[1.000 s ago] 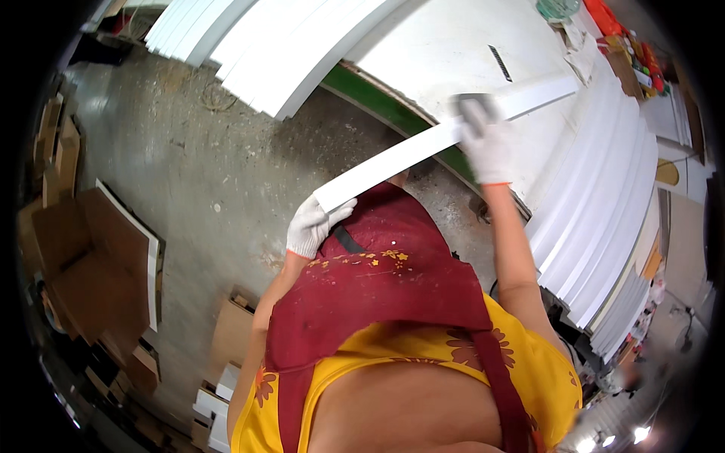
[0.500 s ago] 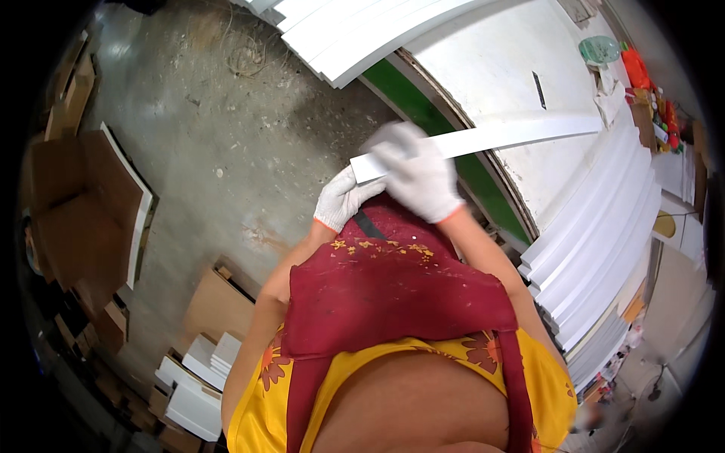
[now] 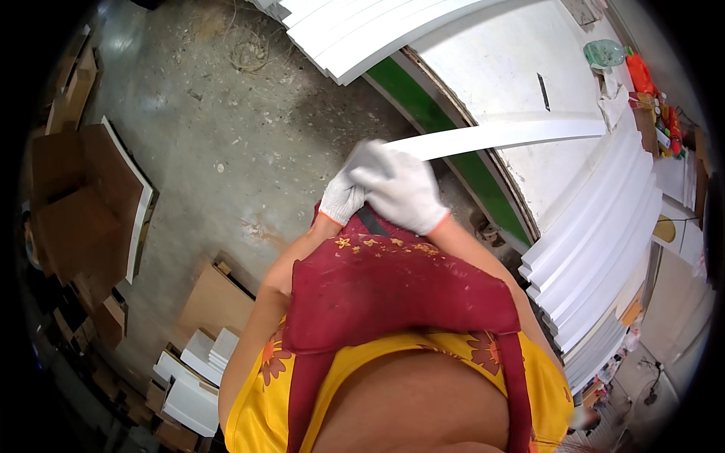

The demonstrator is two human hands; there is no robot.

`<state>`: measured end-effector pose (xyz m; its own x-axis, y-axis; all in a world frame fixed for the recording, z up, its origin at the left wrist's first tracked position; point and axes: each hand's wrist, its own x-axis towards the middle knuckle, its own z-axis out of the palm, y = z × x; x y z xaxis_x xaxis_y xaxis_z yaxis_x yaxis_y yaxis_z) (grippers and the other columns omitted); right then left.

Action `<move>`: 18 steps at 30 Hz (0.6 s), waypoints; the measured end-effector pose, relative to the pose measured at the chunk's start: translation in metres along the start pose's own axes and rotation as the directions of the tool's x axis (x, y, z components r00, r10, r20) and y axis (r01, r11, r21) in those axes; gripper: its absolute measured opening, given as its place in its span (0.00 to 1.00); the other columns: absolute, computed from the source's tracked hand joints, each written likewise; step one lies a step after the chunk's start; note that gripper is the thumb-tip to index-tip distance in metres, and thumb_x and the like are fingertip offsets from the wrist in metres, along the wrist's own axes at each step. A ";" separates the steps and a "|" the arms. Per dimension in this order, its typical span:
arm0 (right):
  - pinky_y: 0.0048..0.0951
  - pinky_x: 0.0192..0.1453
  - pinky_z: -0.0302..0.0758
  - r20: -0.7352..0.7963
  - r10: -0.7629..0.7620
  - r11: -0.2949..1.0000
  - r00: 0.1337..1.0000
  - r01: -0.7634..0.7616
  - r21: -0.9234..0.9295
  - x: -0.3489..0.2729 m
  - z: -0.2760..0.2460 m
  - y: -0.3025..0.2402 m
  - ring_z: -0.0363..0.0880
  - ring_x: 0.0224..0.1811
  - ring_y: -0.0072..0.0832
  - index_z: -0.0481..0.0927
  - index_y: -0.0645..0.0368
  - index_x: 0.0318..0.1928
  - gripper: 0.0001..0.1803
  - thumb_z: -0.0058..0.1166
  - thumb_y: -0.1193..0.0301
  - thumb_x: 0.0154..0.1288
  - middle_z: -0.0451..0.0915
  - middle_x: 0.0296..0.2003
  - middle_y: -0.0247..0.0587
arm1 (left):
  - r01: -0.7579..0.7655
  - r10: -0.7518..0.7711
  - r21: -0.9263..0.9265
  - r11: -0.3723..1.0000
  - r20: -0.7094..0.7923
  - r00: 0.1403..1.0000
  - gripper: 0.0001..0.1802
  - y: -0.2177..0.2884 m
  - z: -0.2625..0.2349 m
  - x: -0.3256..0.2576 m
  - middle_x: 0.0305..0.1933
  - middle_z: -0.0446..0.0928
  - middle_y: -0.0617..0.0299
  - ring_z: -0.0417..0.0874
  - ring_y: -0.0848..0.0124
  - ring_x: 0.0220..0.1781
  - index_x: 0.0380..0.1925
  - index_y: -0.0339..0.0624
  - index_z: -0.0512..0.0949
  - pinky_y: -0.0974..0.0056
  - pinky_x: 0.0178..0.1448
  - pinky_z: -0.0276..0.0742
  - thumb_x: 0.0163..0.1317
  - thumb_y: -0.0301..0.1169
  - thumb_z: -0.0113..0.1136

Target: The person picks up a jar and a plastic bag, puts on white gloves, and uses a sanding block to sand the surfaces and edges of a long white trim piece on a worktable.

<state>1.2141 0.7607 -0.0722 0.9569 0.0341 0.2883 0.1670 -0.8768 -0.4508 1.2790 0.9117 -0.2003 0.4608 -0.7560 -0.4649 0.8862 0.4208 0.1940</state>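
Observation:
A long white strip (image 3: 491, 137) reaches from my hands across to the white worktop (image 3: 491, 75) at the right, where its far end lies. White knit gloves with orange cuffs cover both hands. My left hand (image 3: 342, 199) is closed around the near end of the strip, which is hidden between the hands. Over that same end, my right hand (image 3: 409, 192) is closed, its fingers curled beside the left one. A greyish blurred patch (image 3: 370, 157) shows at the right fingers; what it is, I cannot make out.
White strips lie stacked at the right (image 3: 596, 234), and another stack of white strips (image 3: 377, 30) is at the top. A green bottle (image 3: 604, 53) stands at the far right. Brown boards (image 3: 83, 219) and cardboard (image 3: 215, 302) are on the left of the concrete floor.
My right hand has slid left and slightly down along the strip, toward my left hand. The strip's near end, visible before, is now covered by the gloves.

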 end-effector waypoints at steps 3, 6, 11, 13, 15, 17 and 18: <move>0.43 0.55 0.77 -0.197 0.311 0.929 0.930 -0.341 -0.144 -0.042 -0.052 0.067 0.80 0.51 0.48 0.85 0.46 0.48 0.20 0.63 0.69 0.51 0.76 0.57 0.53 | 0.091 -0.082 -0.025 0.996 0.243 0.966 0.28 0.013 0.030 -0.007 0.70 0.64 0.39 0.70 0.47 0.71 0.70 0.27 0.56 0.50 0.71 0.75 0.73 0.25 0.47; 0.46 0.65 0.71 -0.351 0.487 0.778 0.800 -0.580 -0.242 -0.084 -0.063 0.097 0.76 0.59 0.54 0.83 0.48 0.58 0.26 0.64 0.66 0.56 0.72 0.63 0.61 | 0.101 -0.096 -0.001 0.995 0.279 0.956 0.28 0.011 0.018 -0.002 0.72 0.61 0.38 0.67 0.45 0.72 0.71 0.26 0.54 0.47 0.73 0.71 0.73 0.24 0.44; 0.43 0.50 0.75 -0.064 0.087 0.989 0.994 -0.093 -0.110 -0.010 -0.004 -0.008 0.79 0.48 0.41 0.84 0.39 0.49 0.21 0.63 0.68 0.50 0.75 0.57 0.46 | -0.044 -0.005 0.275 0.960 0.174 0.985 0.28 0.001 0.016 0.001 0.73 0.61 0.43 0.66 0.51 0.74 0.71 0.29 0.57 0.47 0.76 0.66 0.73 0.25 0.44; 0.43 0.55 0.72 0.026 0.030 0.999 0.999 -0.029 -0.036 -0.008 0.000 -0.014 0.77 0.55 0.42 0.84 0.37 0.50 0.22 0.63 0.66 0.50 0.73 0.61 0.46 | 0.044 0.005 -0.176 0.983 0.270 0.963 0.30 0.003 -0.014 0.001 0.73 0.62 0.44 0.66 0.51 0.73 0.71 0.30 0.56 0.46 0.76 0.65 0.72 0.26 0.47; 0.42 0.51 0.73 -0.044 0.026 0.994 0.999 -0.031 -0.109 -0.013 -0.011 0.009 0.78 0.49 0.36 0.84 0.36 0.47 0.20 0.63 0.67 0.51 0.74 0.58 0.41 | 0.034 -0.026 -0.020 0.999 0.313 0.949 0.30 0.007 0.007 0.001 0.73 0.63 0.43 0.67 0.50 0.73 0.71 0.30 0.56 0.46 0.76 0.65 0.71 0.26 0.47; 0.43 0.50 0.74 -0.080 0.183 0.977 0.980 -0.190 -0.099 -0.030 -0.039 0.045 0.78 0.48 0.39 0.84 0.40 0.49 0.22 0.65 0.66 0.49 0.74 0.60 0.45 | 0.021 -0.023 0.009 1.000 0.381 0.924 0.27 0.007 0.005 0.004 0.72 0.62 0.40 0.68 0.49 0.72 0.71 0.28 0.55 0.44 0.73 0.70 0.74 0.24 0.41; 0.45 0.50 0.74 -0.096 0.259 0.922 0.961 -0.276 -0.271 -0.042 -0.054 0.058 0.78 0.47 0.43 0.84 0.41 0.51 0.25 0.66 0.66 0.48 0.74 0.61 0.48 | 0.025 -0.027 0.011 1.000 0.342 0.939 0.27 0.005 0.005 0.005 0.72 0.62 0.39 0.69 0.49 0.71 0.71 0.28 0.55 0.45 0.73 0.70 0.73 0.23 0.41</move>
<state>1.1711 0.6826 -0.0646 0.9401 -0.2408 0.2414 -0.1745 -0.9480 -0.2663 1.2861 0.9074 -0.1971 0.4259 -0.8929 -0.1462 0.8977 0.3968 0.1916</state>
